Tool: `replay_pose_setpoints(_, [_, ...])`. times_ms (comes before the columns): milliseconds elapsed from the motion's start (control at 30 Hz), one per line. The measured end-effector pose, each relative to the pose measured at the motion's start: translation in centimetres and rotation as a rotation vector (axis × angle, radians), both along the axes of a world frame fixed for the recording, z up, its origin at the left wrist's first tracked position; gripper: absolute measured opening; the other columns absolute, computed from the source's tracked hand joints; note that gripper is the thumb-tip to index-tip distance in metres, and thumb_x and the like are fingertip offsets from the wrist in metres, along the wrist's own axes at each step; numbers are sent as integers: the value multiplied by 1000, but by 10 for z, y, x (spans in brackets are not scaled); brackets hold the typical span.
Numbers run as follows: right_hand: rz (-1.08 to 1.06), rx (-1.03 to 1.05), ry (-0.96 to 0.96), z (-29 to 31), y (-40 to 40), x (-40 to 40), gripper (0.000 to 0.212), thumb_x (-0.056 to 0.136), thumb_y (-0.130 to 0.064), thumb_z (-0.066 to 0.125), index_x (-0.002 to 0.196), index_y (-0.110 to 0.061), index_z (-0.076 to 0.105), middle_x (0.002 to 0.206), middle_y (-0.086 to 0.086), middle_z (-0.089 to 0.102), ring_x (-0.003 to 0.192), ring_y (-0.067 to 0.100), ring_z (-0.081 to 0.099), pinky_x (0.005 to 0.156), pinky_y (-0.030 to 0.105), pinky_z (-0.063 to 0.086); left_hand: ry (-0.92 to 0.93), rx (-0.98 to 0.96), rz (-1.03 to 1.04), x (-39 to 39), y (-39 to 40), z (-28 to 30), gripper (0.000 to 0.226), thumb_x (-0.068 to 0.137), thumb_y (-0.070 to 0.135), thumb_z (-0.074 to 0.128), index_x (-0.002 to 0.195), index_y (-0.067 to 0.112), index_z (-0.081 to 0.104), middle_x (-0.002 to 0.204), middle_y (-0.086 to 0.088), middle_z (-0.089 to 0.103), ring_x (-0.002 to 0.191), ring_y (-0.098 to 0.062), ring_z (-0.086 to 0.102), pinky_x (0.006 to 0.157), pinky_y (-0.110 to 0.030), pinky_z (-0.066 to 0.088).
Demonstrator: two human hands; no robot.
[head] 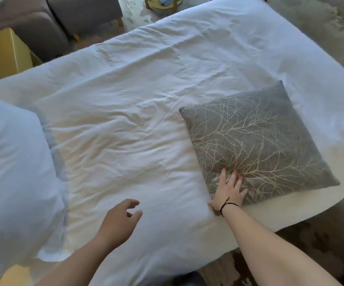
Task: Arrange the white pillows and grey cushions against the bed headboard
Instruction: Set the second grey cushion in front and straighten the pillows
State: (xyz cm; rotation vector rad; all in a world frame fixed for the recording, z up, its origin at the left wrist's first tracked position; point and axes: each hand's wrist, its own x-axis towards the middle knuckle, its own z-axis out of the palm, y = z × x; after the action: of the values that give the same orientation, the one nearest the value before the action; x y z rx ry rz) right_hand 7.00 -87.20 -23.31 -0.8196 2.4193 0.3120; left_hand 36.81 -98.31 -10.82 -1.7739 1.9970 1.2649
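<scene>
Your grey cushion (255, 141) lies flat on the right side of the bed (125, 100), near its near edge; it is square, with a pale branching pattern spreading from its near-left part. A white pillow (12, 172) sits at the left edge, on the white cover. Your right hand (229, 189) presses on the cushion's near-left corner, fingers spread on the fabric and thumb at its edge; a thin dark cord circles the wrist. Your left hand (119, 215) hovers over the cover, apart from both, fingers loosely curled, holding nothing. A yellow box (2, 54) and grey sofa (43, 21) stand beyond the far-left side. No writing is readable.
</scene>
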Motion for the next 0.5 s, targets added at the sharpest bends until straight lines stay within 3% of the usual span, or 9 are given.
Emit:
replay_pose_setpoints(100, [24, 16, 39, 0, -3, -1, 95, 87, -27, 60, 154, -21, -8, 161, 19, -4, 146, 41, 7, 110, 59, 28, -23, 9, 33, 4, 0, -1, 25, 93, 33, 63, 118, 33, 62, 114, 16, 62, 91, 1, 61, 76, -26, 47])
replay_pose_setpoints(167, [49, 6, 38, 4, -7, -8, 78, 92, -20, 51, 154, -19, 4, 155, 22, 16, 138, 41, 29, 103, 51, 42, -32, 14, 63, 6, -3, 0, 24, 93, 32, 64, 117, 31, 63, 113, 13, 64, 92, -1, 61, 78, -28, 46])
replay_pose_setpoints(267, [86, -45, -4, 16, -14, -24, 61, 89, -18, 55, 145, -17, 30, 128, 17, 52, 110, 35, 59, 87, 42, 53, 2, 27, 141, 7, -9, 3, 22, 92, 29, 64, 114, 28, 66, 110, 9, 66, 96, -6, 63, 80, -30, 47])
replay_pose_setpoints(333, [41, -90, -63, 28, -17, -38, 52, 82, -13, 58, 132, -20, 48, 119, 14, 63, 107, 36, 61, 87, 40, 53, 46, 40, 184, 7, -13, 7, 21, 92, 28, 64, 112, 27, 66, 108, 7, 68, 96, -10, 65, 77, -29, 48])
replay_pose_setpoints(400, [-36, -148, -144, 43, -20, -47, 54, 78, -11, 57, 131, -24, 56, 127, 8, 63, 115, 34, 58, 94, 38, 51, 94, 83, 227, 6, -16, 13, 20, 91, 29, 63, 111, 27, 66, 105, 6, 69, 92, -11, 67, 71, -27, 49])
replay_pose_setpoints(500, [-152, -301, -269, 74, -37, -40, 54, 73, -10, 60, 126, -22, 64, 127, 2, 65, 114, 26, 59, 96, 34, 50, 180, 163, 293, 4, -18, 25, 21, 91, 33, 64, 111, 27, 66, 105, 7, 70, 85, -10, 71, 79, -34, 56])
